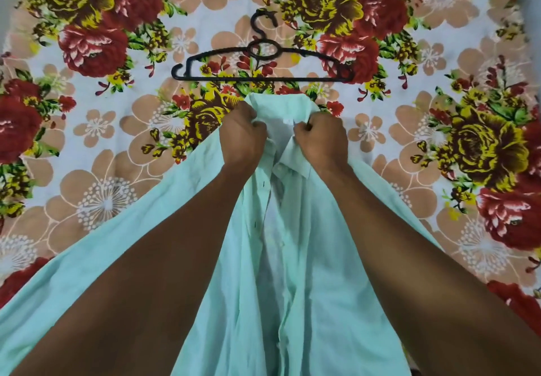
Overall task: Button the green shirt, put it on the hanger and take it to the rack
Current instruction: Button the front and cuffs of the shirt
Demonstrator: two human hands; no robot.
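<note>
The pale green shirt (292, 258) lies spread on the flowered bedsheet (102, 194), collar pointing away from me, its front placket open down the middle. My left hand (243, 135) grips the left side of the collar with curled fingers. My right hand (320, 138) grips the right side of the collar, a fold of fabric pinched in its fist. A black plastic hanger (263, 62) lies flat on the sheet just beyond the collar, hook pointing away. A white label shows inside the neck between my hands.
The bedsheet with large red, yellow and peach flowers fills the whole view around the shirt. No rack is in view.
</note>
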